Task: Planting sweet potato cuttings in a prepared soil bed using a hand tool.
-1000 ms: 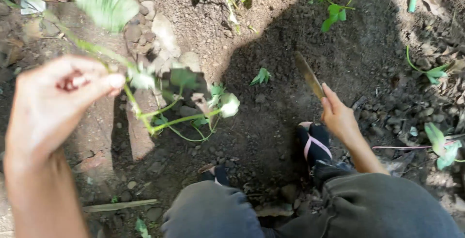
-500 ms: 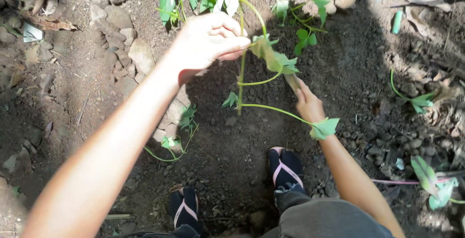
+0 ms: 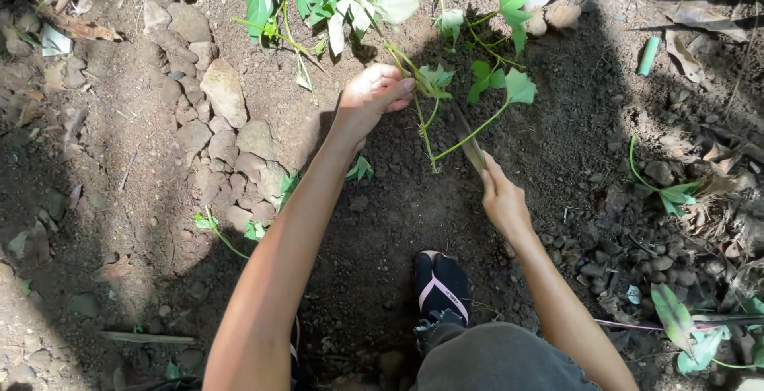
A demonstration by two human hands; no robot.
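Vine [image 3: 426, 132] lowered, left hand [image 3: 372, 98] pinching stem, right hand [image 3: 503, 200] gripping blade [image 3: 469, 144]

No packages, labels, signs or screens in view; only soil, stones and leafy vines.

Both bare arms stretched forward and down; left hand [image 3: 372, 97] fingers curled shut in a pinch, right hand [image 3: 501, 200] lower, fist closed, knuckles up.
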